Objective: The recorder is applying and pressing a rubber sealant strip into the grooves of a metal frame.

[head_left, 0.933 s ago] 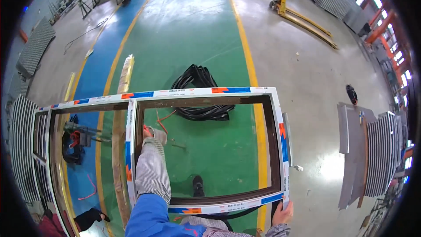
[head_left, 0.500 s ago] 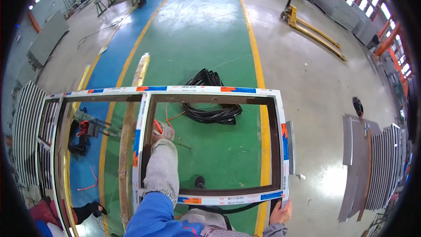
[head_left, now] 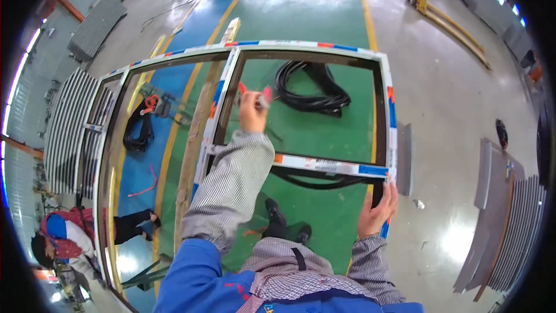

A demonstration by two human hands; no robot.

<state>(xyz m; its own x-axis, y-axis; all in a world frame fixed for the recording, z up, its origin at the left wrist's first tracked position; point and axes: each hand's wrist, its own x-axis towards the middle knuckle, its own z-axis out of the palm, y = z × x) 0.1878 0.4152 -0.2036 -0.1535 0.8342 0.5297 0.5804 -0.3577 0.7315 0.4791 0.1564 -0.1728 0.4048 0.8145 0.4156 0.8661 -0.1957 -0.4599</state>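
One window frame (head_left: 218, 94) extends over the green floor (head_left: 321, 136), crossing its right edge. Left hand (head_left: 252, 113): closed around a blurred red-and-grey object (head_left: 263, 101) inside the frame's upper-right opening. Right hand (head_left: 376, 213): pinching the frame's right edge below the crossbar (head_left: 330, 166).

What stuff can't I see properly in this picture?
All in the head view:
- The reddish thing in the left hand: blurred and partly covered by that hand, so I can't tell what it is.
- Part of the white-edged frame: hidden behind the left striped sleeve.
- The top of the handle on the yellow pallet truck: cut off by the upper edge.
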